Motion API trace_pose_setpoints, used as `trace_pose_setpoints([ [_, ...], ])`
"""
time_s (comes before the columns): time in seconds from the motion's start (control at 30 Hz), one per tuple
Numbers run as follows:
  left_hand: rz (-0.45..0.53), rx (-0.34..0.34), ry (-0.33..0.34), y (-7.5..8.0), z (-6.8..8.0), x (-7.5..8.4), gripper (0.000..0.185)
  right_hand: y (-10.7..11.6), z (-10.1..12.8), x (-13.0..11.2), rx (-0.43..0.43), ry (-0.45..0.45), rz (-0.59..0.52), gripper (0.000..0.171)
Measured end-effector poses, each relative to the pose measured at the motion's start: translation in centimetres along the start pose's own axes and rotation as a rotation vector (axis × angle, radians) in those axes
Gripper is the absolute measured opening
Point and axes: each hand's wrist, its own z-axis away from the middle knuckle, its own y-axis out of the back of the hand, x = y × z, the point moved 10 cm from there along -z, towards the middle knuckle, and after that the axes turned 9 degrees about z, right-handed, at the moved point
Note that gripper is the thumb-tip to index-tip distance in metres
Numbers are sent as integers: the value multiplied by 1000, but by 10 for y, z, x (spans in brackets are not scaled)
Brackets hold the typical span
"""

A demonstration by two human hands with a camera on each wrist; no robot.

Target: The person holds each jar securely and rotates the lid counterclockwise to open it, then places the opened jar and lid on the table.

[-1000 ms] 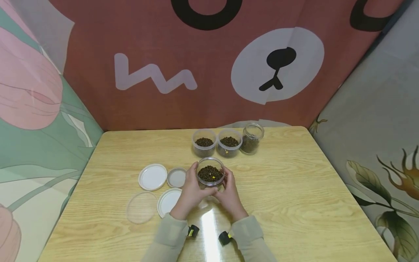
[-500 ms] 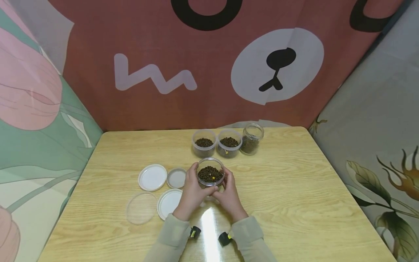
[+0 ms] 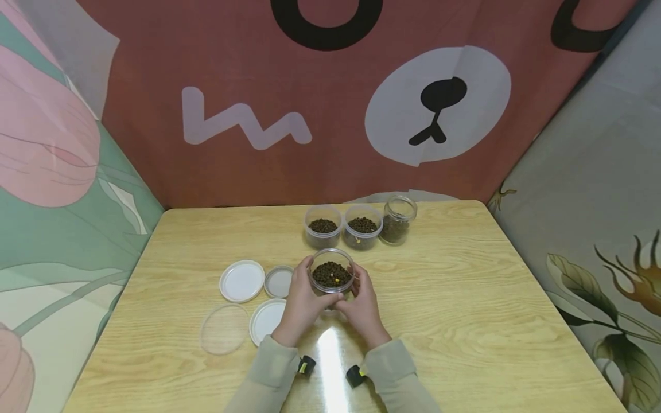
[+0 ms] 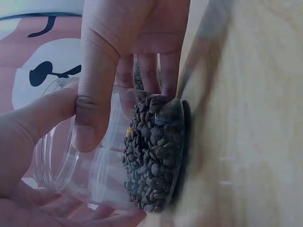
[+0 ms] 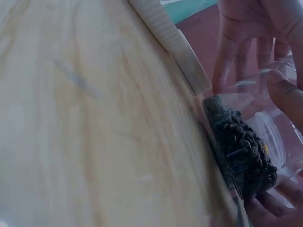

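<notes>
Both hands grip a clear jar (image 3: 329, 259) of small dark brown pellets (image 4: 154, 151), which has no lid on and shows a yellow bit (image 3: 337, 280) among its contents. My left hand (image 3: 303, 307) wraps the left side, thumb across the near face. From the right, my right hand (image 3: 364, 304) holds the same jar, its thumb close to the left thumb. In the left wrist view the jar's base is at the table with a narrow dark shadow; whether it fully touches is hard to tell. The far fingers are partly hidden in the head view.
Two plastic tubs (image 3: 323, 240) with similar pellets and an open glass jar (image 3: 404, 210) stand in a row behind. Left of the hands lie two white lids (image 3: 241, 281), a smaller greyish lid (image 3: 279, 281) and a clear lid (image 3: 224, 329) on the wooden table (image 3: 465, 321).
The head view has shifted very slightly. Both hands keep their hold on the jar, which stays in the same spot.
</notes>
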Motion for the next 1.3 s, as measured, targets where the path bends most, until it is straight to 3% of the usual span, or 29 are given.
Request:
trace_pose_setpoints([
  [0.5, -25, 45, -19, 32, -13, 11, 110, -19, -16, -24, -5, 57, 85, 96],
  [0.83, -36, 79, -25, 54, -20, 10, 107, -38, -28, -38, -78, 82, 142, 102],
  [1.3, -111, 62, -51, 74, -36, 21, 107, -58, -46, -52, -104, 141, 28, 101],
])
